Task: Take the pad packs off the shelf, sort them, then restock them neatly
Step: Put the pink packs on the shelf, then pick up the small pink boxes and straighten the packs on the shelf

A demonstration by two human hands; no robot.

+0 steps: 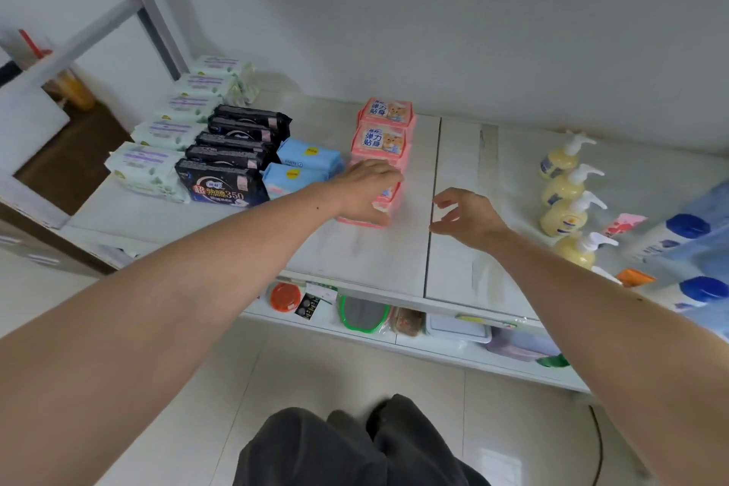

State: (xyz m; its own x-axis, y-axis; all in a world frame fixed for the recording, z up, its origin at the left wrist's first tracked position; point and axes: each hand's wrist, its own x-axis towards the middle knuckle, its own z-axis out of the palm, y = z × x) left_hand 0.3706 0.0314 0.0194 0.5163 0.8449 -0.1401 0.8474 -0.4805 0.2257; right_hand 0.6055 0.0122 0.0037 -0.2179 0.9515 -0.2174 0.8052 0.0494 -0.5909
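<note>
While both forearms are extended over the shelf, the scene is recorded as follows, nearest first.

Right hand: held above the shelf just right of the pink row; fingers loosely curled and spread, nothing held.
Left hand: laid palm down over the nearest pink pack; fingers curled over its top and thumb at its near side, so the pack is gripped.
Pink row: two more pink packs are lined up behind the gripped one, running toward the wall.
Blue packs: two, placed just left of the pink row.
Black packs: one row, set beside the blue packs.
White-green packs: one row at the far left.
Pump bottles: four yellow ones, lined up well apart at the right.
</note>
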